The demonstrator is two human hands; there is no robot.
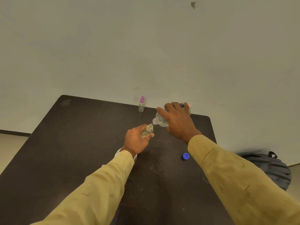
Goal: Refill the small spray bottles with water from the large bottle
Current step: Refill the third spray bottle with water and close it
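At the frame's centre the left hand (137, 140) closes its fingers around an uncapped small spray bottle (147, 131) while the right hand (176, 120) grips the tilted large bottle (159, 119), so keep the mouths aligned and pour a thin, slow stream.

So I've got the large bottle (162, 119) tipped over sideways, clear plastic, cap off, its neck angled down-left right at the mouth of the open small spray bottle (148, 131). That one's clear too, leaning a bit, looks partly full. The second spray bottle (141, 104) stands upright near the worktop's far edge, pink sprayer top on. The blue cap (185, 156) lies by itself, nearer me.
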